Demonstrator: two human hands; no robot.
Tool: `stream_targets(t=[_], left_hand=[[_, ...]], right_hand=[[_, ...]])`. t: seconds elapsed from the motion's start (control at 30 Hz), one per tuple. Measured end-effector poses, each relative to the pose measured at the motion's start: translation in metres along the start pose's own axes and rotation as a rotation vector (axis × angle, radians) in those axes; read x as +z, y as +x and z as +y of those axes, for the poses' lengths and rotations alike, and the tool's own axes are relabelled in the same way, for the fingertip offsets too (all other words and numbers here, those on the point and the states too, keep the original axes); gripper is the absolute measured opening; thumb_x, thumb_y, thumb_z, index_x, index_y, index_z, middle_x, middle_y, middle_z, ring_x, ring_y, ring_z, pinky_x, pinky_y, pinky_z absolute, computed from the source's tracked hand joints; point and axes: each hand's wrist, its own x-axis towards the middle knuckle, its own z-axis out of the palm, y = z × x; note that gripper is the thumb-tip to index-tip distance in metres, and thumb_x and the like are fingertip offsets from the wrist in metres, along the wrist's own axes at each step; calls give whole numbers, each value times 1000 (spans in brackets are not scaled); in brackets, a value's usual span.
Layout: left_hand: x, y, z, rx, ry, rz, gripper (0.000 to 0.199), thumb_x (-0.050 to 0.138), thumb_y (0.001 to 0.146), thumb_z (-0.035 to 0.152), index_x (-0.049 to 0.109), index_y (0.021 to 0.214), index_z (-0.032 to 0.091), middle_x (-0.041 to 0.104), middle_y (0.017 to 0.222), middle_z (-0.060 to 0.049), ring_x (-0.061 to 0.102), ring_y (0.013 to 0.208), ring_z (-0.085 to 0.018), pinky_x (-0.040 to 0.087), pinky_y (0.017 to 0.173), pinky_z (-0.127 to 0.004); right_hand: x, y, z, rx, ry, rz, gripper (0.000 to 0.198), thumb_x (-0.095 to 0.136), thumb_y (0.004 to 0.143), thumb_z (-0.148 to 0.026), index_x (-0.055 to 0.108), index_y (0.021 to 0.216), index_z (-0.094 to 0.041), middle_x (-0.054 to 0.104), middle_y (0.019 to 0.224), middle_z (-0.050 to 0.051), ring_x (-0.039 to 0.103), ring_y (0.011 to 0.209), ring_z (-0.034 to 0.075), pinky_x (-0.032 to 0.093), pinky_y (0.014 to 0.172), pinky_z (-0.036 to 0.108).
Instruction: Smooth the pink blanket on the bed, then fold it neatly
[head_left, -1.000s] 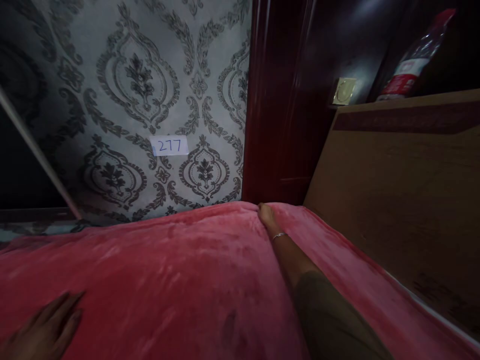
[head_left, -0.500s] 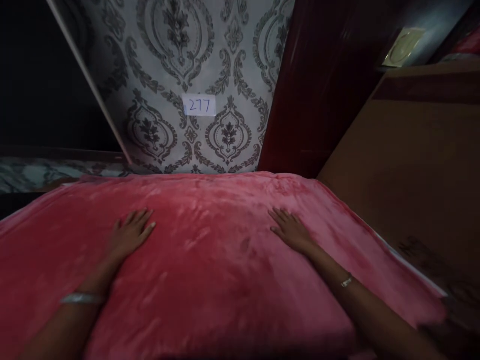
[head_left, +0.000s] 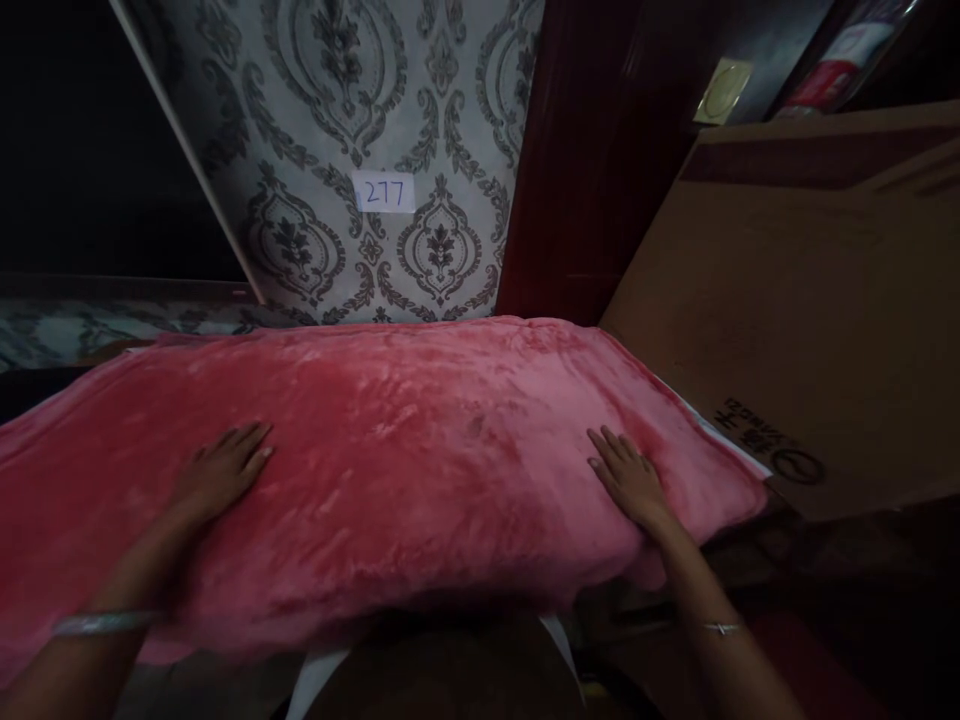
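Note:
A plush pink-red blanket [head_left: 390, 450] covers the surface in front of me, its near edge hanging down. My left hand [head_left: 223, 470] lies flat on its left part, fingers stretched forward and thumb apart. On the paler right part rests my right hand [head_left: 626, 475], palm down with the fingers extended. Neither hand grips anything. Faint ripples and darker brushed patches show in the pile between the two hands.
A brown cardboard box [head_left: 787, 300] stands close along the right side. Behind the blanket are a patterned wall with a paper label [head_left: 384, 192] reading 277 and a dark red panel [head_left: 577, 170]. A dark screen [head_left: 112, 150] is at the left.
My hands have moved farther apart over the blanket, the left one leftward and the right one rightward. The view has shifted, showing more of the box and the blanket's near edge.

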Motion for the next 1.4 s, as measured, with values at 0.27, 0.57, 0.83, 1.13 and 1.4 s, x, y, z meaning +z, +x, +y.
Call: stream_targets(t=[0.27,0.57,0.83,1.13,1.4], left_hand=[[0,-64,29,-99,-14,-11,63,28,99,42,35,156,15,29,163,-11,25,152,-34,27,120,-59],[20,-91,36,14,-50,37,60,38,97,45,39,154,27,27,164,-7,20,154,-31,19,123,-60],[18,-94,-11,-242,30,133,63,37,95,45,41,154,21,33,162,-9,25,152,-36,26,117,-66],[19,-100,-46,-232,-76,350,64,28,92,50,68,123,11,64,133,-17,60,117,-35,48,101,-51],[16,-80,-67,-162,-137,372,57,34,87,50,71,109,13,67,119,-17,63,107,-32,50,98,-49]], right_hand=[[13,-35,-28,-37,123,236,57,28,101,-45,52,146,-20,49,153,12,41,144,32,41,110,56],[37,-49,-82,-303,86,243,54,31,99,-44,54,145,-30,49,154,6,42,144,31,36,110,59],[48,-53,-70,-312,132,358,59,25,99,-49,60,140,-26,55,148,6,47,140,31,42,105,54],[45,-58,-65,-362,186,476,53,29,101,-41,67,129,-18,65,136,11,57,129,29,45,104,49],[44,-53,-60,-370,207,506,51,32,101,-43,70,123,-19,69,129,10,62,121,30,47,101,49]])
